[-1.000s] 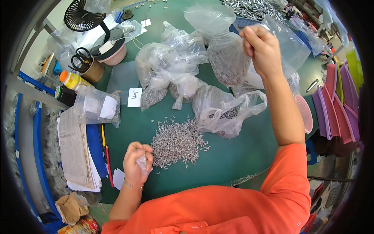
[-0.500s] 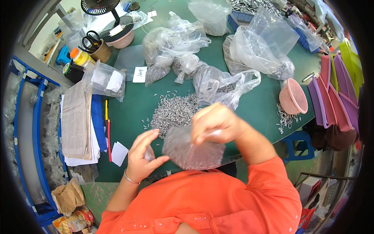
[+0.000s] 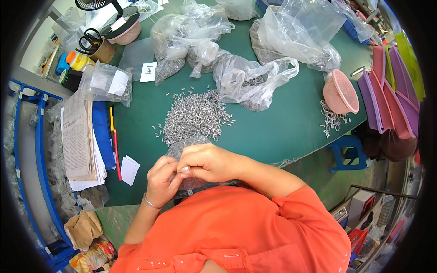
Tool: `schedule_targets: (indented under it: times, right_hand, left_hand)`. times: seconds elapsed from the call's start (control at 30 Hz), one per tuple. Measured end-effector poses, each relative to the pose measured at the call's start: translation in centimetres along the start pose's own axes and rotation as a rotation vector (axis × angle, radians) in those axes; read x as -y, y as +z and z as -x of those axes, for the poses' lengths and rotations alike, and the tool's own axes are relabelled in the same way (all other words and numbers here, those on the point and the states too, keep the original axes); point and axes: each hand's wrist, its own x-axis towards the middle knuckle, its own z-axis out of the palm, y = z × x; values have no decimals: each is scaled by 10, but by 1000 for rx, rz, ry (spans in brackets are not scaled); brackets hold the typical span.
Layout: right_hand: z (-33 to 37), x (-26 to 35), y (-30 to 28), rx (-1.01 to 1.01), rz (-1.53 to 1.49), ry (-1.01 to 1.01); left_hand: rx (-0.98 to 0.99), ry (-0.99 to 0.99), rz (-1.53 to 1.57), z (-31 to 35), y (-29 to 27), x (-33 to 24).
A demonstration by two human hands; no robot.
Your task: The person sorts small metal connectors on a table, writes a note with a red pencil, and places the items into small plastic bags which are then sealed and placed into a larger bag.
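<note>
A clear plastic bag (image 3: 180, 148) lies at the near edge of a heap of small silvery metal screw-like pieces (image 3: 193, 116). At the bag's near side, my left hand (image 3: 161, 181) pinches its gathered plastic, fingers closed. My right hand (image 3: 208, 163) meets it there, thumb and fingers pressed together on the same bag. Between the fingertips a small shiny bit shows, too small to make out. Part of the bag is hidden under my hands, and its contents cannot be told clearly.
Clear bags of metal parts (image 3: 255, 86) stand beyond the heap. To the right are a pink basket (image 3: 340, 93), metal rings (image 3: 334, 120) and coloured bins (image 3: 387, 91). At left lie newspapers (image 3: 79, 136), a red pencil (image 3: 117, 154) and white slips (image 3: 130, 169). A blue stool (image 3: 348, 152) stands below the table edge.
My right hand has come left and down to join my left hand at the bag. My left hand's spread fingers have closed. The bag has moved left, and the view has shifted slightly.
</note>
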Motion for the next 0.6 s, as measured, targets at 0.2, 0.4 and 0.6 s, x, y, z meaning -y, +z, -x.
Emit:
schedule_targets:
  times: [0.2,0.4,0.6]
  right_hand:
    - [0,13,-7,-49,-199,81]
    - [-8,-1,-4,-99,-35,246]
    - [-7,-4,-4,54,97,144]
  left_hand:
    - [11,-94,56,-4,-3,-4]
    - [-94,-48,100,-6,-2,-7]
    - [-163,-62,149,-4,-5,-4]
